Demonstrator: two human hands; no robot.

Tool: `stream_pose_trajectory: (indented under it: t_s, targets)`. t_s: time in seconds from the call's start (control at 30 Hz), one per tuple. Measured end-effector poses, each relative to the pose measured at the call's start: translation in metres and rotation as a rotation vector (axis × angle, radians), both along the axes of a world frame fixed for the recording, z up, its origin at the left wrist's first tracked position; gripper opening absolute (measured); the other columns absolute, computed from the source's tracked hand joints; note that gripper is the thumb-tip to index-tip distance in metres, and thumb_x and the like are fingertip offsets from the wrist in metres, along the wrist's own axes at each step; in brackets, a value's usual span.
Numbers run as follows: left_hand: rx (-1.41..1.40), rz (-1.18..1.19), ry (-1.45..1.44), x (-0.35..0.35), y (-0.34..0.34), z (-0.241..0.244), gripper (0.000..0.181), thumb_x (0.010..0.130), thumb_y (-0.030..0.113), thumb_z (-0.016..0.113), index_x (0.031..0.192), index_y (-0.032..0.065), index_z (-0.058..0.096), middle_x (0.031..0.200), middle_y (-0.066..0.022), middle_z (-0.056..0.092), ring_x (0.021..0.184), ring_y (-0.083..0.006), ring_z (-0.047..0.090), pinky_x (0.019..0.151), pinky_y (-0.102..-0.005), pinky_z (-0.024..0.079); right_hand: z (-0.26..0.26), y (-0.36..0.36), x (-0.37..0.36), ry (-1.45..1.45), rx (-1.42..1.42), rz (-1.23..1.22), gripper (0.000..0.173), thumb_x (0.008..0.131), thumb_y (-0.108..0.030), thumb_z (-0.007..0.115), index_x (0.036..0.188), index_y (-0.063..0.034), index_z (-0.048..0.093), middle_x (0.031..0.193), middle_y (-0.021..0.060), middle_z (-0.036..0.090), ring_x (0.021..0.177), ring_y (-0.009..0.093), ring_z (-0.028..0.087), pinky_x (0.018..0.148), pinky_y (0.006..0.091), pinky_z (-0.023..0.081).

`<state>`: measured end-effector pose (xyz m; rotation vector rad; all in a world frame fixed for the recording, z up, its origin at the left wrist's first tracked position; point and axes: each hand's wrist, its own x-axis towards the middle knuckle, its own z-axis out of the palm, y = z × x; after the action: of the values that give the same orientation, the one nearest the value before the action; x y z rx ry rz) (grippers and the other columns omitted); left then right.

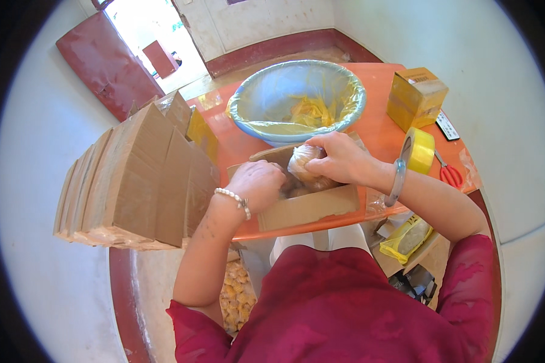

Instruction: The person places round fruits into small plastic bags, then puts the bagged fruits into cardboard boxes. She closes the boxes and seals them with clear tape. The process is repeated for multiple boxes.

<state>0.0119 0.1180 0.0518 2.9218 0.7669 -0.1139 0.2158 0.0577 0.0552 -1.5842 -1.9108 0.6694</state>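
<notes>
An open cardboard box (309, 208) sits at the near edge of the orange table, its flaps spread outward. Above its opening, my right hand (340, 155) grips a round bundle (303, 159) wrapped in clear plastic, with something pale brown inside. My left hand (257, 182) reaches over the box's left side with its fingers bent down. Those fingertips are hidden, so whether they hold anything cannot be seen. Other contents of the box show only as dark, blurred shapes between my hands.
Behind the box stands a plastic-lined basin (259, 111) holding yellow plastic (315, 112). Folded cardboard boxes (131, 177) crowd the left. On the right of the table (372, 77) are a taped carton (417, 97), yellow tape (420, 152) and red-handled scissors (450, 176).
</notes>
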Motion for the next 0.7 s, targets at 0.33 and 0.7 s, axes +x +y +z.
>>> stream_pose_trajectory:
  t_s: [0.33,0.7]
  targets:
    - [0.046,0.117,-0.049,-0.008,-0.005,-0.003,0.020,0.081,0.009,0.052,0.098,0.0017,0.059,0.091,-0.0179,0.065,0.092,-0.0338,0.060,0.084,-0.0452,0.045,0.003,0.030,-0.022,-0.428,-0.163,0.064,0.039,0.081,-0.033,0.052,0.084,0.0030,0.066,0.087,0.0236,0.065,0.087,0.037,0.062,0.078,0.0437,0.046]
    - [-0.117,0.012,-0.372,0.018,-0.001,-0.003,0.042,0.076,0.028,0.069,0.105,0.0010,0.058,0.105,-0.0182,0.061,0.101,-0.0350,0.057,0.088,-0.0418,0.045,0.014,0.019,-0.004,-0.536,-0.020,0.209,0.026,0.087,-0.018,0.051,0.096,0.0020,0.065,0.083,0.0211,0.065,0.080,0.036,0.062,0.071,0.0434,0.049]
